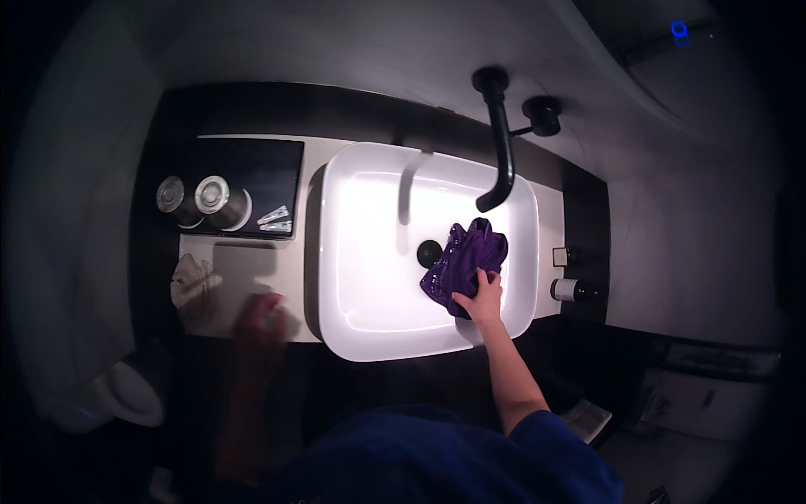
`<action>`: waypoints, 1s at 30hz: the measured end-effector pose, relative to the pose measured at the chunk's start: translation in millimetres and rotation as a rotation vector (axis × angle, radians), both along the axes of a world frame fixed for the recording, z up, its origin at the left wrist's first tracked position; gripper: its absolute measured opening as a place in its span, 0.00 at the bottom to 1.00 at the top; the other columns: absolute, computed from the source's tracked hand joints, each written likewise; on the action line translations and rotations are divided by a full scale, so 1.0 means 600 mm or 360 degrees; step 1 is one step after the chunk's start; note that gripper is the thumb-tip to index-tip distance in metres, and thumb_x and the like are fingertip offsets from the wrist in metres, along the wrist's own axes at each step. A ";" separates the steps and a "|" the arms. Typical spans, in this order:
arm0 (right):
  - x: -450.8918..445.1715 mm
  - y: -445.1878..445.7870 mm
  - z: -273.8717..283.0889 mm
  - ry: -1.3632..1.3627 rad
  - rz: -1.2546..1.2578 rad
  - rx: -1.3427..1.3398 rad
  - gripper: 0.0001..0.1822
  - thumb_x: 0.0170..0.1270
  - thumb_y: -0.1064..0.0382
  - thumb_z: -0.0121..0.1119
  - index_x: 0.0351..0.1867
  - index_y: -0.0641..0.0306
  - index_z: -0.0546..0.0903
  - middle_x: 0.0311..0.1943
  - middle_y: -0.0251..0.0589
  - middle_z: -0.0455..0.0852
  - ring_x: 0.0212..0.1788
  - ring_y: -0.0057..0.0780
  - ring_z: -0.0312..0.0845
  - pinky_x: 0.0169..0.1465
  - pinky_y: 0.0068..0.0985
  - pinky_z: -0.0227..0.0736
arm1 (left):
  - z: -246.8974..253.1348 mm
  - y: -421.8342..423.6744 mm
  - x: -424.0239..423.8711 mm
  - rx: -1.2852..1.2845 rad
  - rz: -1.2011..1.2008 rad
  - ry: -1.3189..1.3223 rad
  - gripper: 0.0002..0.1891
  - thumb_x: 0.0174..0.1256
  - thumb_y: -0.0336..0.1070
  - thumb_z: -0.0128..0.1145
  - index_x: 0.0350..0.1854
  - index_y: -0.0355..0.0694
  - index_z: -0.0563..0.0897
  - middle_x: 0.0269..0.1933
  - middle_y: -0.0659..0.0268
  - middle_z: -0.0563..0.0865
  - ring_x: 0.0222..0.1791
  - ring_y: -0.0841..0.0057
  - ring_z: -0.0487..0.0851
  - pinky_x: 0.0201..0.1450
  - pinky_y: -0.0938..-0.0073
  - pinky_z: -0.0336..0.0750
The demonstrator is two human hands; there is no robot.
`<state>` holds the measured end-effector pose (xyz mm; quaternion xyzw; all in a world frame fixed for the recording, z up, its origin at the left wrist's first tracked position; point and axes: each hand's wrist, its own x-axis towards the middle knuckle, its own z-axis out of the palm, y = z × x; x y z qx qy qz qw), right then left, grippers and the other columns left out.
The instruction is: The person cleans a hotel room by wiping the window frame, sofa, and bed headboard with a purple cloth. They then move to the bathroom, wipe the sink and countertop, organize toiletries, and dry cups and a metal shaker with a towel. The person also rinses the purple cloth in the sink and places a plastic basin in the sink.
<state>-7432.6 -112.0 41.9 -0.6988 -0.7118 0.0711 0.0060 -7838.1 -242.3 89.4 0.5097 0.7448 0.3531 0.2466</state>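
Observation:
A bunched purple cloth (464, 264), with shiny specks along its left side, lies in the white basin (371, 252). My right hand (485, 297) grips its lower right part, thumb and fingers pressed into the folds. Just left of the cloth is the round black drain (429, 254). The black wall-mounted spout (502, 145) ends above the cloth's top; no running water can be made out. My left hand (259, 320) is a dim blur by the counter's front edge, left of the basin, so its grip cannot be made out.
On the left counter, a black tray (252, 160) holds two metal-topped containers (217, 198) and small tubes (275, 217). A crumpled beige item (192, 283) lies nearer me. Right of the basin are a dark labelled bottle (574, 290) and a small box (560, 256). A tap knob (541, 116) juts from the wall.

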 end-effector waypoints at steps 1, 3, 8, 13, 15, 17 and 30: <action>0.019 0.016 -0.006 0.0285 -0.0072 -0.0183 0.38 0.38 0.54 0.76 0.54 0.61 0.74 0.48 0.53 0.76 0.51 0.45 0.74 0.57 0.37 0.70 | 0.030 0.012 0.042 -0.0110 -0.0254 -0.0238 0.06 0.59 0.32 0.57 0.36 0.36 0.80 0.36 0.56 0.83 0.37 0.61 0.83 0.42 0.66 0.78; 0.062 0.034 -0.026 0.0863 -0.0224 -0.0545 0.30 0.40 0.60 0.75 0.48 0.62 0.77 0.41 0.46 0.79 0.47 0.38 0.76 0.53 0.33 0.72 | 0.009 0.035 0.129 0.0281 -0.0542 -0.0368 0.06 0.55 0.31 0.61 0.34 0.39 0.80 0.30 0.60 0.82 0.32 0.63 0.83 0.38 0.67 0.77; 0.054 0.049 0.154 0.1894 -0.0643 -0.0684 0.18 0.44 0.74 0.68 0.39 0.62 0.77 0.33 0.36 0.82 0.35 0.25 0.79 0.42 0.24 0.76 | -0.077 0.143 0.259 -0.0066 -0.0606 -0.0269 0.11 0.58 0.40 0.61 0.23 0.39 0.79 0.24 0.58 0.80 0.27 0.58 0.79 0.32 0.59 0.72; 0.128 0.058 0.207 0.1965 -0.0486 -0.0559 0.19 0.44 0.76 0.68 0.39 0.63 0.75 0.36 0.34 0.81 0.37 0.23 0.78 0.43 0.22 0.75 | -0.160 0.296 0.372 -0.0962 -0.0444 0.0061 0.19 0.55 0.52 0.65 0.31 0.37 0.85 0.36 0.55 0.85 0.42 0.58 0.83 0.46 0.62 0.76; 0.154 0.051 0.185 0.1788 -0.0317 -0.0365 0.22 0.41 0.76 0.70 0.40 0.63 0.75 0.40 0.32 0.75 0.42 0.24 0.75 0.48 0.21 0.71 | -0.183 0.314 0.388 -0.1114 -0.0370 -0.0010 0.19 0.53 0.51 0.67 0.30 0.37 0.85 0.34 0.57 0.86 0.42 0.60 0.84 0.45 0.63 0.76; 0.179 0.053 0.155 0.1630 -0.0159 -0.0318 0.25 0.39 0.76 0.72 0.42 0.63 0.75 0.41 0.33 0.69 0.44 0.25 0.70 0.51 0.21 0.67 | -0.193 0.323 0.390 -0.1199 -0.0301 -0.0061 0.18 0.52 0.51 0.68 0.28 0.37 0.85 0.32 0.58 0.86 0.40 0.62 0.84 0.43 0.63 0.77; 0.214 0.120 0.139 0.1849 0.0083 -0.0465 0.23 0.41 0.74 0.72 0.42 0.65 0.76 0.42 0.34 0.70 0.47 0.26 0.70 0.52 0.20 0.66 | -0.055 0.292 0.404 -0.0940 -0.0206 -0.0072 0.16 0.55 0.45 0.65 0.20 0.35 0.82 0.17 0.65 0.81 0.18 0.78 0.80 0.25 0.75 0.73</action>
